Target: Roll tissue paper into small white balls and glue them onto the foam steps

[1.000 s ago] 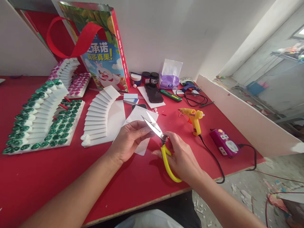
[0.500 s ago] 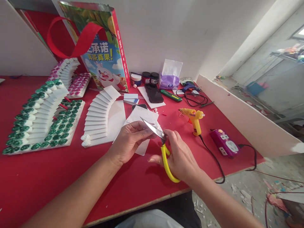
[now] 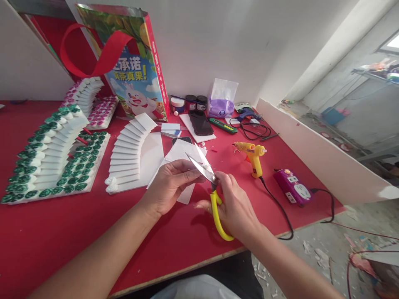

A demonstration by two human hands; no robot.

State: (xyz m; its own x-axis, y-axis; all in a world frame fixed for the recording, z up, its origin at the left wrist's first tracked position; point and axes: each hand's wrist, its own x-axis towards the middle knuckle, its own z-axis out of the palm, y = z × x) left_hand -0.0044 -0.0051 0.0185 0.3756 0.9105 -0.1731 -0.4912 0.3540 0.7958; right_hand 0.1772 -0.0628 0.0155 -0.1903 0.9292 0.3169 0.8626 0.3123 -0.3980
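Observation:
My right hand grips a pair of scissors with yellow handles, its thumb in the loop. The metal blades point up and left and stand apart, with a small white scrap between them. Close against the blades, my left hand pinches thin white paper; its fingers hide most of that piece. More white sheets lie on the table beneath both hands. Left of them is a white board bearing a curved fan of white strips and a few small white rosettes.
A yellow glue gun and purple power strip stand right, cords trailing. Behind are a phone, green cutter, tissue pack and paint jars. Left are a green-rosette piece and large bag.
The scissor blades have parted, so a second blade now shows. Both hands stay in nearly the same place; the whole view has shifted slightly.

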